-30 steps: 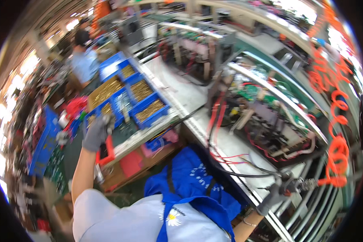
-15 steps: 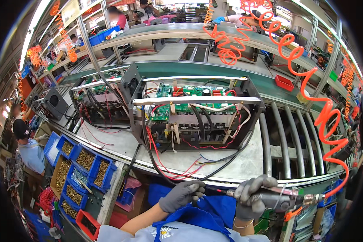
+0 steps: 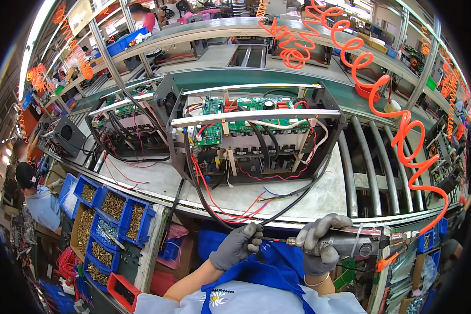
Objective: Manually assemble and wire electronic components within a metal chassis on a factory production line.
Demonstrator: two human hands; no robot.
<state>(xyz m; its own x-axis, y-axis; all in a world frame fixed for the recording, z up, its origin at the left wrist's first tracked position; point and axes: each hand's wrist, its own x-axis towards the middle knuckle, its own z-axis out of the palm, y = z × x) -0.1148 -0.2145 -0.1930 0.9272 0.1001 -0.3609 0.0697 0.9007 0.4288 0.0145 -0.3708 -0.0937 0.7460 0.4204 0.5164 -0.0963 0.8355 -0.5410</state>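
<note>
While the right hand (image 3: pixel 322 246) is wrapped around the grey body of a pneumatic screwdriver (image 3: pixel 345 243), its gloved fingers closed tightly on the barrel, the left hand (image 3: pixel 239 245) pinches at the tool's bit tip (image 3: pixel 269 239), thumb and fingertips drawn together there; whether a screw sits between them is too small to tell. The tool lies roughly level, just in front of the near edge of the workbench (image 3: pixel 157 183), and an orange coiled air hose (image 3: pixel 403 131) loops up from its rear end toward the overhead rail. Beyond the hands, well apart from the bit, stands an open metal chassis (image 3: pixel 256 131) with green circuit boards (image 3: pixel 230 118), red and black wires (image 3: pixel 214 193) spilling forward onto the bench. A 2nd, similar chassis (image 3: pixel 123 131) stands to its left. Blue parts bins (image 3: pixel 110 214) holding brass-coloured fasteners sit below and left of the left hand. Another person (image 3: pixel 34 193) in a dark cap works at the far left. Judging from this, the work stands at an early point of a fastening cycle: the tool is gripped and the bit is being tended, but the driver is not yet at the chassis, so reaching in and driving remain to be done. How many screws are already in the unit cannot be told.
</note>
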